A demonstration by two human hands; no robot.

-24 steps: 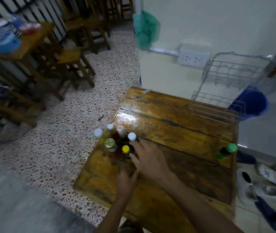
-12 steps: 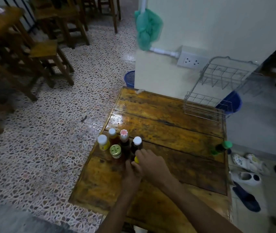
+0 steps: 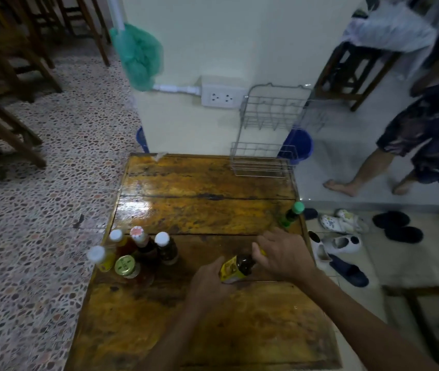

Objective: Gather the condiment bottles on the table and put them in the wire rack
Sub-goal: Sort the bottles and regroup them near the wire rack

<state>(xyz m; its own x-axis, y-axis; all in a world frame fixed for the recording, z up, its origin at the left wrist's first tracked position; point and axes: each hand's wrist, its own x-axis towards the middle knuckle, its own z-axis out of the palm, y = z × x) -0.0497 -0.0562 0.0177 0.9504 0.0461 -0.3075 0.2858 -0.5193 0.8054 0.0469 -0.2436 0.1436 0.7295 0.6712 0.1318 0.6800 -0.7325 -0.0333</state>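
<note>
Above the near half of the wooden surface (image 3: pixel 207 210), both hands are holding one dark bottle with a yellow label (image 3: pixel 237 266), tilted well over with its cap end towards the right. The left hand (image 3: pixel 207 285) is reaching in from below, its fingers curling round the labelled base. The right hand (image 3: pixel 284 254) is coming in from the lower right, its fingers closing over the neck and cap, so that only a sliver of yellow is showing there; whether the bottle's base is touching the wood cannot be told.

To the left, five more bottles are standing upright in a tight cluster near the surface's left edge: a white-capped yellow bottle (image 3: pixel 98 259), a gold-lidded jar (image 3: pixel 126 266), a white-capped amber bottle (image 3: pixel 118 238), a pink-capped dark bottle (image 3: pixel 139 238) and a white-capped dark bottle (image 3: pixel 165 249). A green-capped bottle (image 3: pixel 292 214) is standing alone at the right edge, well apart from the cluster and just beyond the right hand.

The wire rack (image 3: pixel 262 163) is sitting at the far right corner, against a pale wall carrying a white socket (image 3: pixel 221 96) and a hanging green bag (image 3: pixel 138 56). Wooden stools are lining the terrazzo floor at left; sandals (image 3: pixel 341 242) are lying on the floor at right, and a blue bucket (image 3: pixel 297 144) is showing behind the rack.

At the upper right a second person (image 3: pixel 424 135) is cut off by the frame, only legs and patterned shorts showing. The bottles' labels are too blurred to read.
</note>
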